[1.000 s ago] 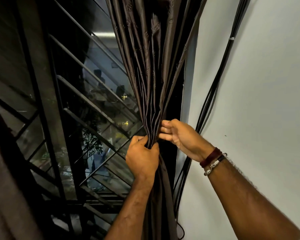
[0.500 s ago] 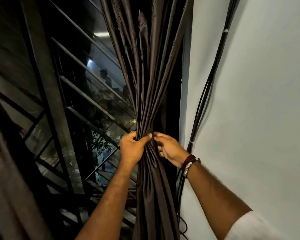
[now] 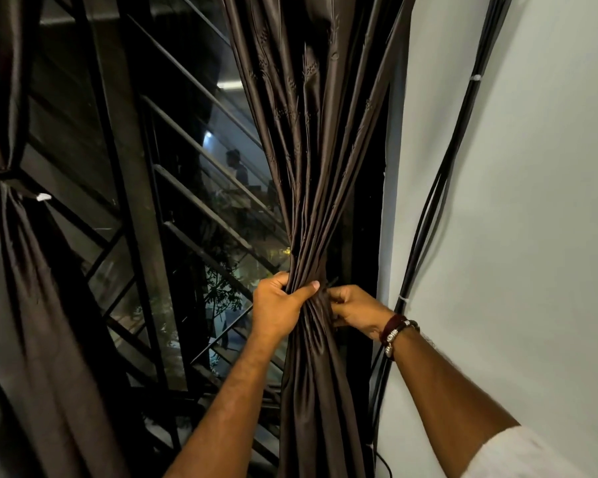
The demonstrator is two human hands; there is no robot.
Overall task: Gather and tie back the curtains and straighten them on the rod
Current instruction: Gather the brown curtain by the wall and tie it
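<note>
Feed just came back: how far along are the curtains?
Done: the left curtain is already cinched with a tie. In hand: the left hand bunches the right curtain; the right hand works behind it. Left: no tie visible there; the rod is out of view.

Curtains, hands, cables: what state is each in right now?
Right curtain: bunched, held, not tied.
Left curtain: tied back.
Left hand: clamped round the right curtain.
Right hand: closed at the bunch; what it holds is hidden.
Cables: clipped along the wall.
</note>
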